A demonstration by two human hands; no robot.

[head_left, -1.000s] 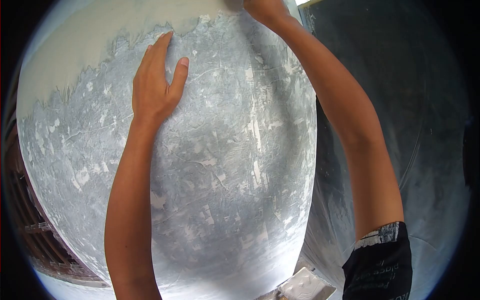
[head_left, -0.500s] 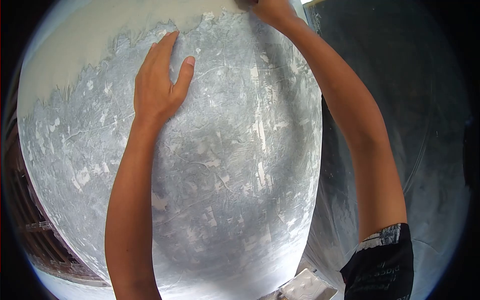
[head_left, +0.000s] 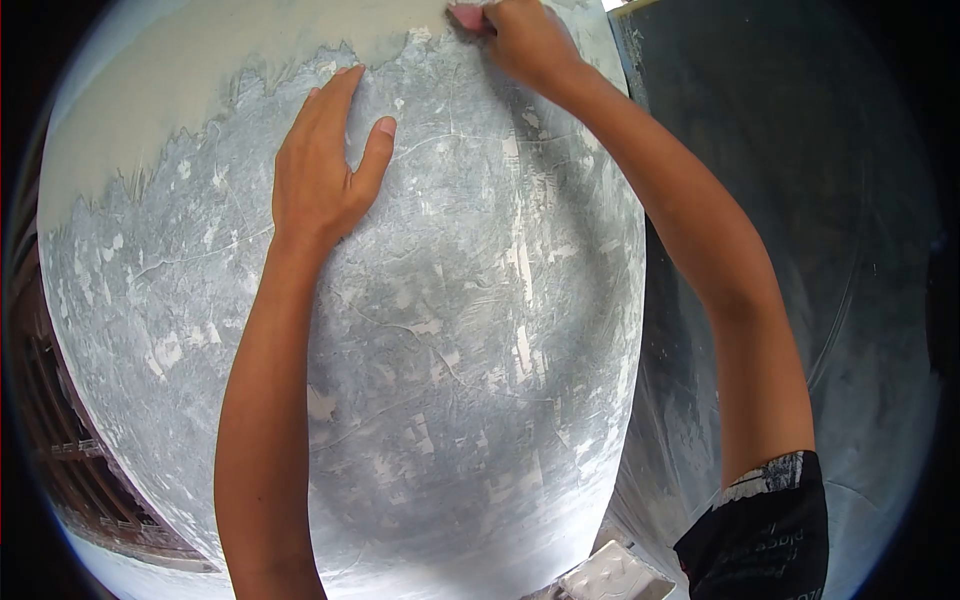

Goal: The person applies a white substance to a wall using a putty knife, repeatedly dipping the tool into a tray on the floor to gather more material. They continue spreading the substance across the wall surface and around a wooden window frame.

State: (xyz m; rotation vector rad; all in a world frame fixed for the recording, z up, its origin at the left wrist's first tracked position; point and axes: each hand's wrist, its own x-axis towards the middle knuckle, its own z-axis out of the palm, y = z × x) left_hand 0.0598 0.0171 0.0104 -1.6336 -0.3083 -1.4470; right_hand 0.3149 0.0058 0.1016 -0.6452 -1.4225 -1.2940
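A large rounded grey surface (head_left: pixel 430 300) with whitish patches fills the middle of the view. Smooth beige coating (head_left: pixel 140 130) covers its upper part down to a ragged edge. Against the grey area, just below that edge, lies my left hand (head_left: pixel 325 165), fingers stretched out and thumb apart, holding nothing. At the top, my right hand (head_left: pixel 530 45) is closed round a small pink tool (head_left: pixel 468 16), whose edge meets the coating at the ragged border. Part of the tool is hidden by the fingers.
A dark panel (head_left: pixel 790 200) stands at the right, behind my right arm. At the bottom right is a light tray-like object (head_left: pixel 618 575) with pale material in it. Dark slatted structure (head_left: pixel 75 440) shows at the lower left.
My right hand has moved slightly down and left, and the pink tool shows more clearly. My left hand has hardly shifted.
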